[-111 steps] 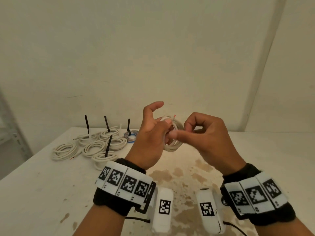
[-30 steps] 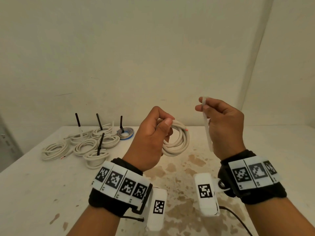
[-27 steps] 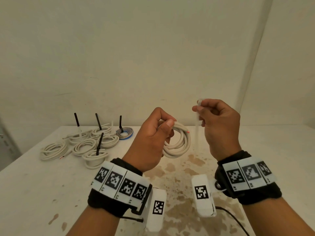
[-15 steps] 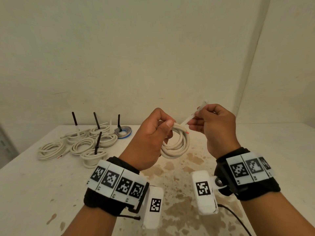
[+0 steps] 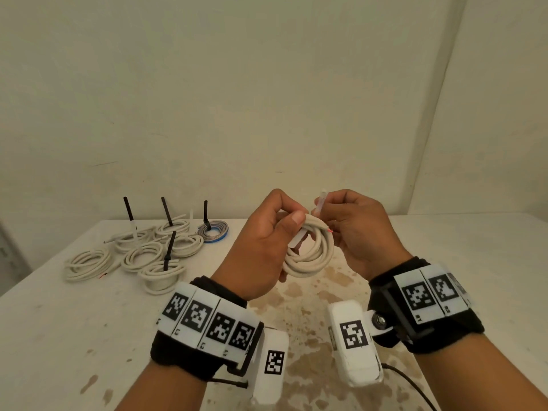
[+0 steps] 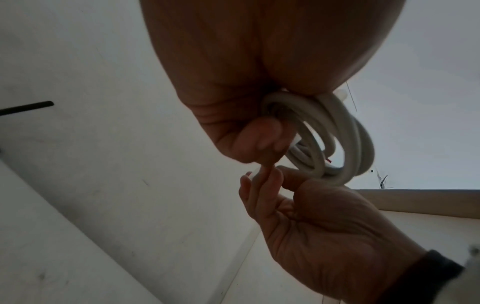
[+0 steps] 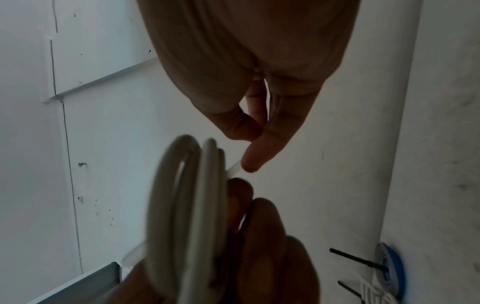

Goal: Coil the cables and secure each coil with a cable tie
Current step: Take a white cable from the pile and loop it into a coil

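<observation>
A coil of white cable (image 5: 311,256) (image 6: 337,139) (image 7: 187,205) hangs in the air over the table, and my left hand (image 5: 267,244) grips its top between thumb and fingers. A translucent white cable tie (image 5: 318,203) (image 7: 233,166) runs through the coil; its lower end (image 5: 296,241) shows below my left thumb. My right hand (image 5: 353,229) pinches the tie's upper part just right of the coil. The cable's red-tipped end (image 5: 329,231) sticks out toward the right hand.
Several tied white coils (image 5: 160,274) with upright black ties (image 5: 169,256) lie at the back left of the stained white table (image 5: 89,321). A grey-blue coil (image 5: 213,229) sits behind them. A wall stands close behind the table.
My right hand, which held the tie up and apart from the coil a second ago, has come in to the coil. The tie now passes through the coil under my left thumb.
</observation>
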